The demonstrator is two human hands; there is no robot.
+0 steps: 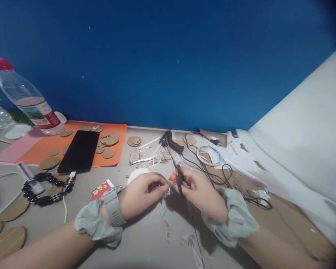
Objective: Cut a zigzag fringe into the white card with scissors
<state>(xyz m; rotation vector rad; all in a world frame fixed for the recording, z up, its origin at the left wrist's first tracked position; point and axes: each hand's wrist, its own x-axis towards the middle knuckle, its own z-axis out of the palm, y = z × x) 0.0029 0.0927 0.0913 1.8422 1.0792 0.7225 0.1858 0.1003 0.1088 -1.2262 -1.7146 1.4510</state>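
My right hand (197, 188) is closed around a pair of dark-handled scissors (179, 181), whose thin blade points away toward the wall. A small orange thing (173, 176) shows at its fingertips; I cannot tell what it is. My left hand (145, 194) is closed in a pinch, its fingertips almost meeting the right hand's. What it pinches is hidden, though whitish shreds show just below the fingers. A white round piece (138, 173) lies partly behind the left hand. Beyond the scissors rests a black glue gun (170, 142).
Paper and cardboard scraps (156, 157) litter the table's middle. Black cables (210, 175) and a roll of tape (209, 155) lie right. Leftward are a phone (80, 151), a bead bracelet (46, 200), cardboard discs (109, 139) on orange paper (120, 136) and a bottle (30, 99). A blue wall (168, 67) stands behind.
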